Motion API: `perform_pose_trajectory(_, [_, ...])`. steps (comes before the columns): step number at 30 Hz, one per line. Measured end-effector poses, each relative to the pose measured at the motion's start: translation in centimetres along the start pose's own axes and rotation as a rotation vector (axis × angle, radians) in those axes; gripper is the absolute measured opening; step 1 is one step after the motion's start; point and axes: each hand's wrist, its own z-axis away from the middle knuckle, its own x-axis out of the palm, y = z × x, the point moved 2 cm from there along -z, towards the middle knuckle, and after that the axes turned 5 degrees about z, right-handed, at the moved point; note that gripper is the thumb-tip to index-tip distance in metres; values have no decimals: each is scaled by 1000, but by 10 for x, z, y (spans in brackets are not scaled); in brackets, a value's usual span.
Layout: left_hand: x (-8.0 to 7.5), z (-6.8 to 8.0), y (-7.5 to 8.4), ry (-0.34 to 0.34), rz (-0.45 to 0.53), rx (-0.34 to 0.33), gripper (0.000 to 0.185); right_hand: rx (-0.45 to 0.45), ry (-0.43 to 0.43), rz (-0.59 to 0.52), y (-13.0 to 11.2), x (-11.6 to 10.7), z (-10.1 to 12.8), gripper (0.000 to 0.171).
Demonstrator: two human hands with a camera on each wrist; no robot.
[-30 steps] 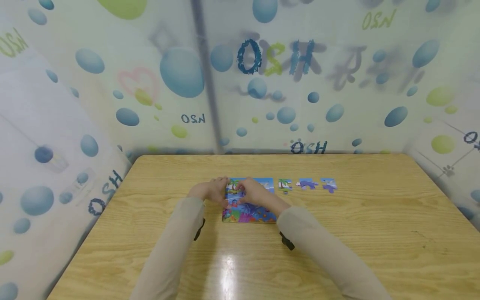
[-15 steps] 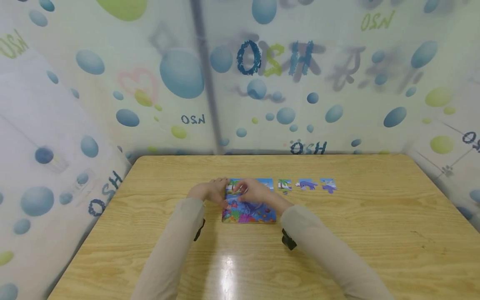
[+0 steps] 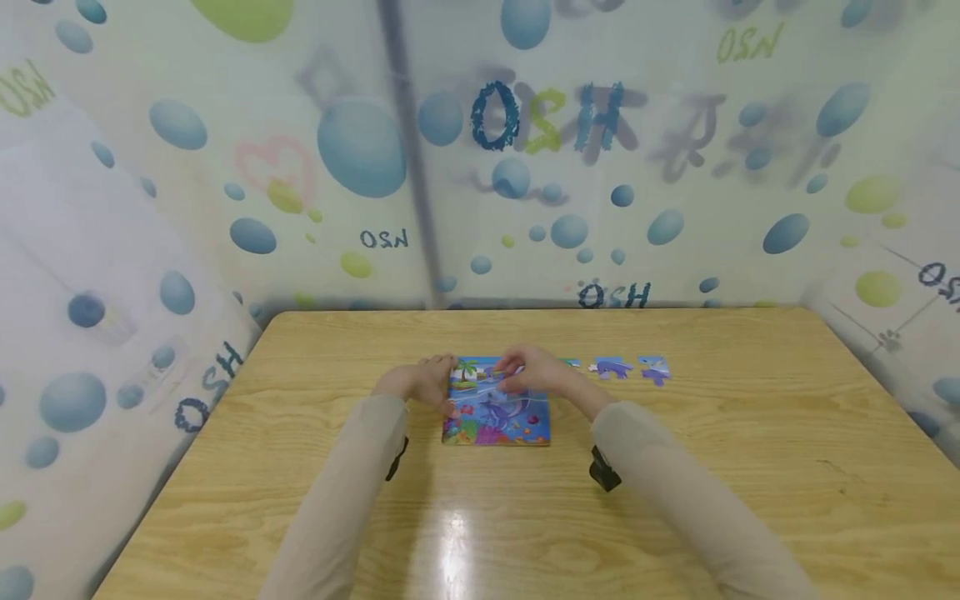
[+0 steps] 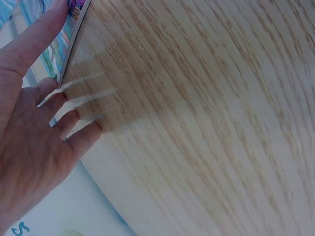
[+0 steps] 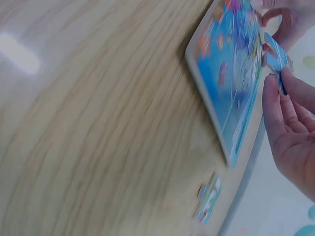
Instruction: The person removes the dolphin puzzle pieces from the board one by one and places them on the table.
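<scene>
A jigsaw puzzle board (image 3: 495,425) with a printed sea scene lies flat on the wooden table. Along its left side rests my left hand (image 3: 420,383), thumb over the border and fingertips by the upper left corner; the left wrist view shows these fingers (image 4: 83,137) fairly straight and spread. Over the upper right of the board is my right hand (image 3: 536,371). Its thumb and index finger pinch a blue puzzle piece (image 5: 276,61), seen tilted on edge in the right wrist view.
Right of the board, a palm-tree puzzle piece (image 3: 572,363) is partly hidden behind my right hand. Further along the row lie a dolphin puzzle piece (image 3: 611,367) and another blue piece (image 3: 654,369). A patterned curtain (image 3: 480,208) hangs behind the table's far edge.
My right hand has moved right and slightly up over the board, uncovering its middle and overlapping the palm-tree piece in the head view. My left hand stays at the left edge.
</scene>
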Motion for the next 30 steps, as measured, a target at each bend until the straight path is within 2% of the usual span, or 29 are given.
perform_pose_trajectory(4, [1,0,0,5,5,1,93,14,3,-35,11,-9,8,31])
perform_pose_trajectory(8, [1,0,0,1,26,-12,94,29,27,0,21,-19,15,31])
perform_pose_trajectory(15, [1,0,-1,5,16,2,93,66,54,-31,32,-31,26,32])
perform_pose_trajectory(22, [2,-1,0,3,17,-4,93,63,67,-38,49,-42,34,31])
perform_pose_trajectory(30, [2,-2,-2,10,9,-5,93,141,56,-26,68,-53,47,34])
